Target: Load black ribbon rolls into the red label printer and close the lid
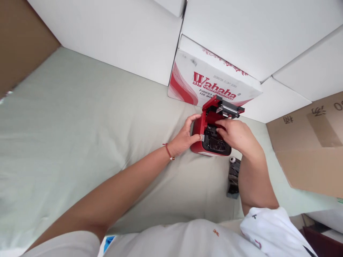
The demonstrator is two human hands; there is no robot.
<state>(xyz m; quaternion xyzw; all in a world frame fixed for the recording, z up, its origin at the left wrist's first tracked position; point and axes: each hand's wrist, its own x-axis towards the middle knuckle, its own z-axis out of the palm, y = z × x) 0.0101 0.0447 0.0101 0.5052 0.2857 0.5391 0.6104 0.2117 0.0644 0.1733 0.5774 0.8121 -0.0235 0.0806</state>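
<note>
A red box-shaped machine (197,147), which looks like a small label printer, stands on the green cloth with its red and black lid (224,107) raised. Dark, shiny parts (217,144) fill its inside. My left hand (185,136) grips the machine's left side, thumb on the front rim by a grey tab and fingers farther back. Reaching in from the right, my right hand (235,135) has its fingers bent together inside the opening; what they pinch is hidden. A dark, glossy long item with a white round end (233,175) lies just right of the machine, near my right forearm.
Behind the machine, a white and red Wahaha carton (214,80) leans on white boxes (120,35). Brown cardboard boxes (302,157) stand at the right, and a brown surface (24,43) rises at the far left. Pale green cloth (80,125) covers the work surface.
</note>
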